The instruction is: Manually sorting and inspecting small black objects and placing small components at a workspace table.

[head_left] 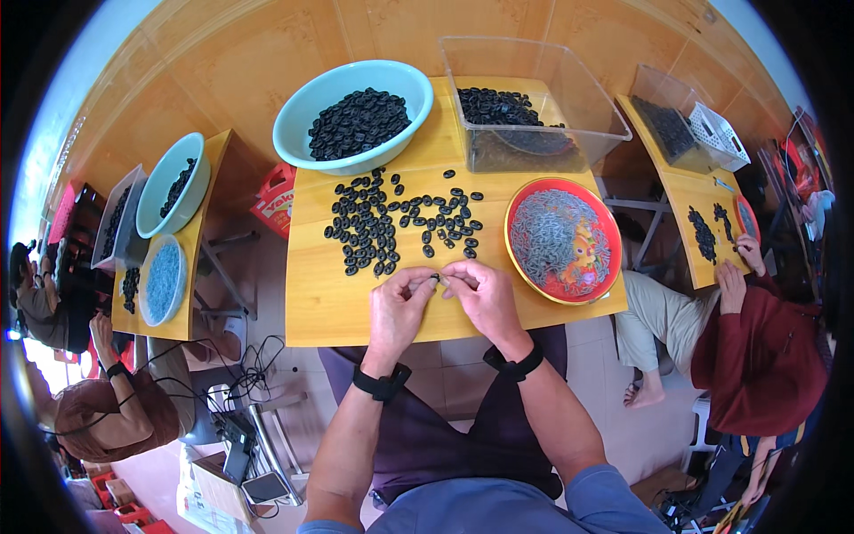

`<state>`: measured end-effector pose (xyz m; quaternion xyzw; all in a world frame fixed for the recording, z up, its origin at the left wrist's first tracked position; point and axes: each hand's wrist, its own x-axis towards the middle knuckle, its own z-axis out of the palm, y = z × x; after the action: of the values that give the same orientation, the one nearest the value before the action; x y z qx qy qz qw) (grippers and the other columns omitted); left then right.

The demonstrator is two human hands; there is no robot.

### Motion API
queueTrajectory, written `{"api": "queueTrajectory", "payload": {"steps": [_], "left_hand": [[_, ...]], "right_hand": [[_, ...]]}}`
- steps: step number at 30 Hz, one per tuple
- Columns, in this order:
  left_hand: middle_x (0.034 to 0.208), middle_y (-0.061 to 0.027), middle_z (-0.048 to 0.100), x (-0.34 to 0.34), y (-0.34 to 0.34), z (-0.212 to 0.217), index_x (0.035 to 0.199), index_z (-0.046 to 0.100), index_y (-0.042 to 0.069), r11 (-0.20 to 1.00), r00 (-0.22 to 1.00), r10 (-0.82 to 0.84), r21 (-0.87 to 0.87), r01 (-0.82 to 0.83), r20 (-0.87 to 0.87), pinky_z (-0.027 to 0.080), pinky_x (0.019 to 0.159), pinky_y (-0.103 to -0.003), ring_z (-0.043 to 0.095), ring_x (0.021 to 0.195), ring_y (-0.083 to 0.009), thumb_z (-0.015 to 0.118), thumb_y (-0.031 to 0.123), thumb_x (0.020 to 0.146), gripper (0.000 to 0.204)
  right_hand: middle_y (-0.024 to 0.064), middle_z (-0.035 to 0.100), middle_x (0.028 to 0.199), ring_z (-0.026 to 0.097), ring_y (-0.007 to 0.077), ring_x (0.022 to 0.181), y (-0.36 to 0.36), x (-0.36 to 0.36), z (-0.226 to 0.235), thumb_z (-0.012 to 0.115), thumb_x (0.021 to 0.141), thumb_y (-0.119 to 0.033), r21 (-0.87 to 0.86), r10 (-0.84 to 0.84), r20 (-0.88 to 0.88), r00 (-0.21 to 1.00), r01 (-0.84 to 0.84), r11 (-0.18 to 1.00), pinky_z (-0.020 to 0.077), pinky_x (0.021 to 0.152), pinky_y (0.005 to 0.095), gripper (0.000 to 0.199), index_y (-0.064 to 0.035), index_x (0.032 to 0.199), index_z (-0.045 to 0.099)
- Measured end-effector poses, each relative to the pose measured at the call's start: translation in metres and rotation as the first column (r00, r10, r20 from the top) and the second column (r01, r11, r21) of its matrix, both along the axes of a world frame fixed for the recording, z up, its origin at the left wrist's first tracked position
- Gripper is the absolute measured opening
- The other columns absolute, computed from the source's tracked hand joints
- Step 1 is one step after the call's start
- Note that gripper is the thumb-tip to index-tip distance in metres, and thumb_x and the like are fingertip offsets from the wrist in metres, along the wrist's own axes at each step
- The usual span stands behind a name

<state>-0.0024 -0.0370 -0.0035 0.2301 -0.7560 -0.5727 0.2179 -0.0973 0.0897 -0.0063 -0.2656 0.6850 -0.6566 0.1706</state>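
Observation:
Close to the table's front edge, my left hand (398,307) pinches a small black oval piece (436,278) between thumb and fingertips. My right hand (485,298) is closed in a pinch right beside it; whatever its fingertips hold is too small to make out. Just beyond both hands, many loose black oval pieces (363,222) with small openings lie spread over the yellow table (325,311). Right of my right hand sits a round red tray (569,289) with a printed picture on its bottom, partly covered by thin grey-blue slivers (547,227).
A light-blue basin (294,133) of black pieces and a clear plastic bin (525,151) line the table's far side. Co-workers sit at yellow tables on the left (200,294) and right (663,169). Cables (253,369) and a metal stand (271,445) are at lower left.

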Motion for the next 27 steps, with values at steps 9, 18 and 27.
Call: {"api": "queueTrajectory", "payload": {"steps": [9, 18, 27], "left_hand": [[0.086, -0.0073, 0.076, 0.000, -0.001, -0.008, 0.103, 0.073, -0.002, 0.996, 0.999, 0.008, 0.086, -0.004, -0.054, 0.055, 0.068, -0.024, 0.069, 0.074, -0.0076, 0.072, 0.009, 0.092, 0.016], [0.084, -0.0051, 0.073, 0.000, -0.001, -0.003, 0.104, 0.071, -0.005, 0.998, 0.999, -0.011, 0.069, 0.009, 0.038, 0.053, 0.071, -0.022, 0.066, 0.076, -0.0075, 0.069, 0.005, 0.095, 0.014], [0.085, -0.0096, 0.076, -0.001, -0.002, -0.005, 0.104, 0.073, -0.004, 0.997, 1.000, -0.001, 0.073, 0.000, 0.011, 0.056, 0.070, -0.024, 0.073, 0.077, -0.0109, 0.071, 0.006, 0.091, 0.016]], "right_hand": [[0.0102, 0.071, 0.077, 0.070, 0.0132, 0.066, -0.001, 0.001, 0.005, 0.066, 0.091, -0.001, 0.058, 0.007, -0.060, 0.998, -0.003, 0.998, 0.0527, 0.059, 0.0273, 0.007, 0.0042, 0.096, 0.068], [0.0154, 0.069, 0.078, 0.068, 0.0250, 0.065, -0.001, 0.000, 0.004, 0.067, 0.090, -0.004, 0.122, 0.007, -0.202, 0.979, 0.018, 0.992, 0.0522, 0.061, 0.0352, 0.006, 0.0016, 0.092, 0.068], [0.0161, 0.069, 0.080, 0.068, 0.0285, 0.068, -0.001, -0.001, 0.000, 0.068, 0.088, -0.004, 0.109, 0.003, -0.236, 0.972, 0.024, 0.994, 0.0513, 0.062, 0.0372, 0.006, 0.0018, 0.090, 0.067]]}}
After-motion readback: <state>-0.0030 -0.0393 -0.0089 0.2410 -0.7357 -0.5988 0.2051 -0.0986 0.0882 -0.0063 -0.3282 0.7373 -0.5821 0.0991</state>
